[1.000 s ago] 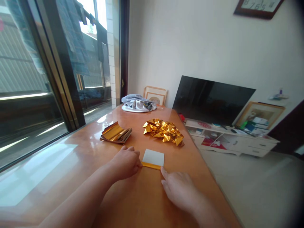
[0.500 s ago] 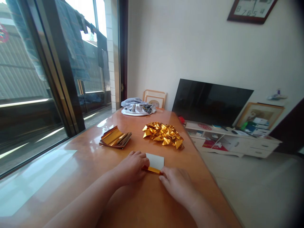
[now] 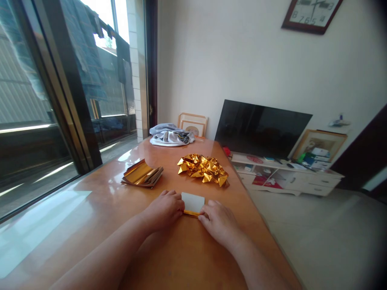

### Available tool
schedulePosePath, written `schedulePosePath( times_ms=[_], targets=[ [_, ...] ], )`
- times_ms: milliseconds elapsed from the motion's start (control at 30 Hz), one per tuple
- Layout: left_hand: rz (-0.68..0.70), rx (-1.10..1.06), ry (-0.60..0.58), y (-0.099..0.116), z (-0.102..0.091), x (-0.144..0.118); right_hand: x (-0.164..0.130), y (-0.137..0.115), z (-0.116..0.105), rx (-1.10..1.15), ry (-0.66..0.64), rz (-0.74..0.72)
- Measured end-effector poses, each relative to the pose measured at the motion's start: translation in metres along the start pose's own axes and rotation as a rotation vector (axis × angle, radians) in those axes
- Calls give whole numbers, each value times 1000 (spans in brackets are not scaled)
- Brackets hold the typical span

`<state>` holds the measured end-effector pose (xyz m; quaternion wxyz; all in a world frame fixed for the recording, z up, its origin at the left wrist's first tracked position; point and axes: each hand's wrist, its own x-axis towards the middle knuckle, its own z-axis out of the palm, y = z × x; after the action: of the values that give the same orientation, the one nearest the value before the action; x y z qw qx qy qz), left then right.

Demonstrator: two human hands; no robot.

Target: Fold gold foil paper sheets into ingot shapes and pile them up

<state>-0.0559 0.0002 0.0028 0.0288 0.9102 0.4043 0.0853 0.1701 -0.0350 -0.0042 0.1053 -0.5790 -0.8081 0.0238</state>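
head view: a small folded sheet of paper (image 3: pixel 192 202), white on top with a gold underside showing at its near edge, lies flat on the orange wooden table (image 3: pixel 90 209) just in front of the person. the left hand (image 3: pixel 165 209) presses its fingers down on the sheet's left near corner; the right hand (image 3: pixel 218 222) pins the right near corner. both press flat on it rather than closing around it. the sheet looks thin, light and easily creased, likely slippery on the glossy top, so it is best held at the folded near edge. beyond it lie a crumpled gold foil heap (image 3: pixel 202 169) and a stack of gold sheets (image 3: pixel 141 175), well apart. the table's right edge is near; open room lies to the left.
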Motion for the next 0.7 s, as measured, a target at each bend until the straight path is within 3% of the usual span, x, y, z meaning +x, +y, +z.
schedulePosePath(
  times_ms=[267,700],
  targets=[
    [-9,6,109,4,-2,1,3,4,7,-34,115,-25],
    [75,-21,251,23,-7,4,1,-7,3,176,252,-147]
  ],
)
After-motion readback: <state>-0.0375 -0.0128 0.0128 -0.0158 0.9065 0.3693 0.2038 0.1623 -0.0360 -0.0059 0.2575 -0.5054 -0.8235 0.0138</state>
